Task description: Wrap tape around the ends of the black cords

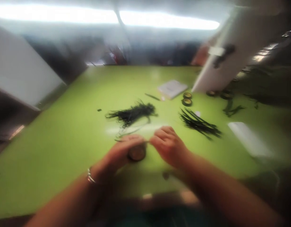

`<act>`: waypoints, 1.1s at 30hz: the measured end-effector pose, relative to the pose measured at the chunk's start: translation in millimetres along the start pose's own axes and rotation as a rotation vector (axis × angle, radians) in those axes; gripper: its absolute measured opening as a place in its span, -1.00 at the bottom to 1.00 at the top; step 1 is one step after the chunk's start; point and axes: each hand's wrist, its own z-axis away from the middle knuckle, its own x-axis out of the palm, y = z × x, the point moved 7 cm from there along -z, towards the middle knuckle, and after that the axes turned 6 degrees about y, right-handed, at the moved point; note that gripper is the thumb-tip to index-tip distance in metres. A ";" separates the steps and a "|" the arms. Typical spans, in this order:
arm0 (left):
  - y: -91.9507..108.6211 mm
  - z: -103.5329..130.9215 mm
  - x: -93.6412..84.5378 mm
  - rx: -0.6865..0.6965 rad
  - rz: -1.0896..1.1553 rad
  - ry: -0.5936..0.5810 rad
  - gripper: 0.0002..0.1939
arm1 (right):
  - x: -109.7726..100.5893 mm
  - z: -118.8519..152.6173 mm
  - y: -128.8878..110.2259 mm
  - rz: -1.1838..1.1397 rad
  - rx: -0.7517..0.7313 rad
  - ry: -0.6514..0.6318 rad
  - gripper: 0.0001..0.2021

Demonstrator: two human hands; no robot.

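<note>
My left hand is closed on a roll of black tape with a brownish core. A thin dark wire sticks out to the left from under its fingers. My right hand is closed just to the right, fingertips pinched. Between the two hands runs a short thin dark strand; blur hides whether it is wire or tape. Just beyond my hands lies a loose, tangled bundle of black wires. A straighter bundle of black wires rests to the right.
On the green table stand two stacked tape rolls, near a white booklet and a dark pen. A white panel rises at the back right. A pale flat strip lies at the right.
</note>
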 end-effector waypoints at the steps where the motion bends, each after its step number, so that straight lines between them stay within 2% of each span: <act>1: -1.8 1.0 0.9 -0.031 0.019 -0.006 -0.72 | -1.0 0.2 -3.1 0.046 -0.039 0.008 -0.74; 3: -6.9 4.1 5.6 -0.125 0.077 -0.064 -0.73 | -2.1 0.9 -7.4 0.107 -0.099 0.024 -0.75; 6: -1.4 5.7 4.7 -0.058 -0.012 -0.063 -0.73 | 1.6 1.9 -2.7 0.104 -0.079 0.006 -0.76; 8: 10.8 4.7 -1.2 0.133 -0.225 0.017 -0.77 | 7.9 3.4 8.3 0.021 0.021 -0.039 -0.81; 10: 27.1 6.6 -2.7 0.410 -0.482 0.097 -0.81 | 17.1 6.5 19.2 -0.096 0.124 -0.110 -0.90; 12: 36.5 10.9 2.5 0.642 -0.656 0.111 -0.86 | 25.8 10.1 24.0 -0.189 0.161 -0.178 -0.89; 14: 37.6 13.3 8.4 0.751 -0.727 0.077 -0.89 | 31.5 12.4 23.7 -0.239 0.145 -0.227 -0.90; 16: 36.8 14.5 12.1 0.782 -0.745 0.047 -0.90 | 32.7 12.8 21.6 -0.275 0.127 -0.245 -0.84; 18: 36.9 14.7 12.5 0.760 -0.712 0.039 -0.92 | 29.6 11.5 21.1 -0.299 0.144 -0.228 -0.80; 20: 35.3 12.0 8.8 0.661 -0.628 0.045 -0.90 | 22.6 9.2 21.6 -0.239 0.167 -0.170 -0.80; 23: 25.2 5.1 3.1 0.415 -0.487 0.004 -0.72 | 11.0 7.0 19.7 -0.001 0.136 -0.075 -0.84; 26: 9.6 0.8 -0.3 0.140 -0.308 -0.051 -0.70 | 3.2 6.9 18.3 0.199 0.085 0.000 -0.85; 28: 1.5 0.6 -0.4 0.009 -0.191 -0.063 -0.72 | -0.6 6.9 18.4 0.275 0.055 0.046 -0.86; 30: -0.8 1.0 0.8 -0.027 -0.095 -0.049 -0.75 | -2.7 6.5 18.1 0.312 0.027 0.074 -0.86; 33: 0.5 1.3 1.6 -0.002 0.066 0.013 -0.76 | -4.0 5.5 18.1 0.330 0.027 0.094 -0.87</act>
